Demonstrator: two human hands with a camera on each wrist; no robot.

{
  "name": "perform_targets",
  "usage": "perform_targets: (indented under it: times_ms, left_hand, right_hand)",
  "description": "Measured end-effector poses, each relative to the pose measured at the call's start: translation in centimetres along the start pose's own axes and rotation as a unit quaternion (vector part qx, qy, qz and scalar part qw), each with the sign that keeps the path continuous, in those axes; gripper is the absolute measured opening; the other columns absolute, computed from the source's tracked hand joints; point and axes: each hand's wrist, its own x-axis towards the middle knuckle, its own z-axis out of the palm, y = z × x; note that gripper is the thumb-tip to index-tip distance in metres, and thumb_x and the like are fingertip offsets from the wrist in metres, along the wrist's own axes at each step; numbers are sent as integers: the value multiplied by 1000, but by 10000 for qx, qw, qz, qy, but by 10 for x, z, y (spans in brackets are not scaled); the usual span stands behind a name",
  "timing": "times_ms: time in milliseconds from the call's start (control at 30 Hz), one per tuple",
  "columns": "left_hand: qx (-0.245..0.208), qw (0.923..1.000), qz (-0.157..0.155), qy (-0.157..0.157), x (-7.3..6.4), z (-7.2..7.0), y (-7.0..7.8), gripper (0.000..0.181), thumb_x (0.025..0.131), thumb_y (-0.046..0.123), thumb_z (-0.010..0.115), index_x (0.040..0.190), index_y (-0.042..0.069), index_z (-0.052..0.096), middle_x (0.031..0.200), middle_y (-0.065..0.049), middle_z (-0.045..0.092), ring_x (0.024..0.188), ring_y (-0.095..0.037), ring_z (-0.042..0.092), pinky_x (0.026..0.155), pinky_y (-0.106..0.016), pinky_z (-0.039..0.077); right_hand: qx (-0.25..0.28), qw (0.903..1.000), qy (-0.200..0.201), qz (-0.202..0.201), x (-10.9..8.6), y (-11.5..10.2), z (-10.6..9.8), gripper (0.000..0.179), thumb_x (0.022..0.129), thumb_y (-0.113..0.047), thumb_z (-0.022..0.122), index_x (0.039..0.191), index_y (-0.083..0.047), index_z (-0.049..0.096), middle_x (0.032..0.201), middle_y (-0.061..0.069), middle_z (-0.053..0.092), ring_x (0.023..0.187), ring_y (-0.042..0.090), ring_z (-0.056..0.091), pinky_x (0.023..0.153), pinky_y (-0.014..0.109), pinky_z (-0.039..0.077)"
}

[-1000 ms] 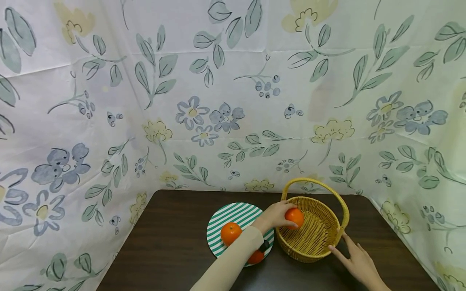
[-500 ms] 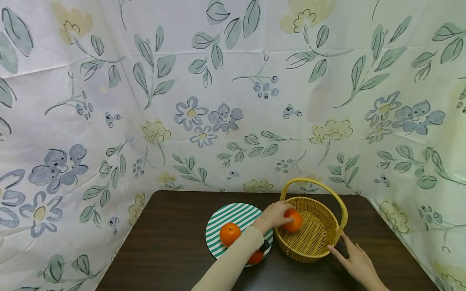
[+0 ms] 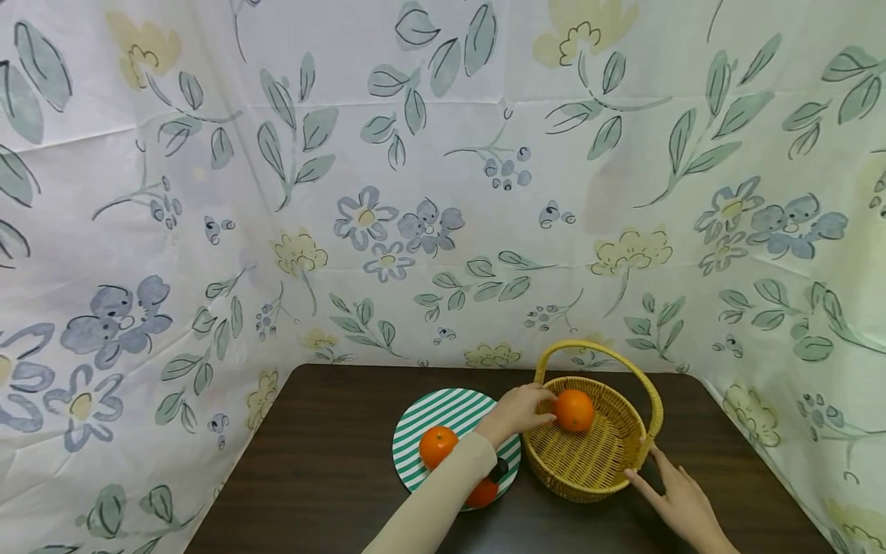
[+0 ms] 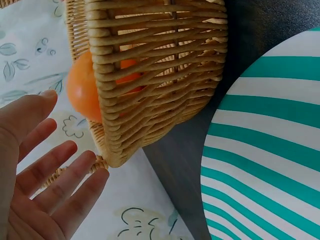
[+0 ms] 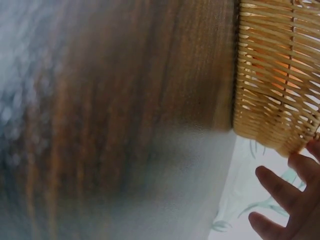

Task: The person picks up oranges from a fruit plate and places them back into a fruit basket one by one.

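An orange (image 3: 574,410) lies inside the yellow wicker basket (image 3: 588,465), towards its back left. My left hand (image 3: 515,410) hovers over the basket's left rim, its fingers spread and apart from the fruit; the left wrist view shows them extended with nothing held. On the basket's right side my right hand (image 3: 684,498) holds the rim beside the foot of the handle between thumb and fingers. In the right wrist view its fingertips (image 5: 295,159) meet the wicker while other fingers stand away.
Left of the basket lies a round green-and-white striped plate (image 3: 453,402) bearing another orange (image 3: 436,447) and a redder fruit (image 3: 481,493), partly behind my left sleeve (image 3: 443,492). Both stand on a dark wooden table (image 3: 325,446). Floral cloth (image 3: 415,308) hangs behind and at the sides.
My left hand has let go of the orange, which has shifted a little right within the basket. The right hand and the basket stay in place.
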Motion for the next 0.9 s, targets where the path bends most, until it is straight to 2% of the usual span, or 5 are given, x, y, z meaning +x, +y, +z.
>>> perform_targets:
  times_ms: [267, 433, 567, 900]
  left_hand:
    - [-345, 9993, -152, -11, -3, -5, -1, 34, 88, 36, 62, 119, 22, 63, 120, 7, 59, 108, -9, 57, 89, -22, 47]
    - [-418, 9990, -173, 13, -6, -11, 0, 36, 88, 37, 62, 121, 23, 62, 121, 6, 59, 107, -9, 57, 88, -21, 47]
    - [-645, 9977, -198, -2, -9, -16, -1, 38, 88, 40, 61, 123, 25, 60, 123, 6, 58, 109, -9, 56, 88, -22, 48]
    - [-1209, 9926, 24, 131, -16, -21, -9, 40, 88, 40, 60, 125, 25, 58, 120, 3, 59, 102, -16, 58, 77, -19, 48]
  right_hand:
    - [-10, 10000, -32, 16, -1, 0, 1, 82, 92, -52, 46, 142, 9, 24, 135, 38, 35, 115, 53, 43, 96, 67, 25]
    - [25, 10000, -65, 30, -1, 0, 0, 82, 92, -52, 46, 142, 9, 23, 135, 38, 34, 114, 53, 44, 95, 67, 25]
    - [48, 10000, -50, 28, -1, 0, 0, 82, 92, -52, 46, 142, 10, 24, 135, 39, 34, 114, 54, 43, 95, 67, 26]
    - [34, 10000, -35, -25, 0, 2, 0, 81, 93, -51, 46, 140, 11, 25, 134, 39, 34, 115, 54, 42, 95, 67, 26]
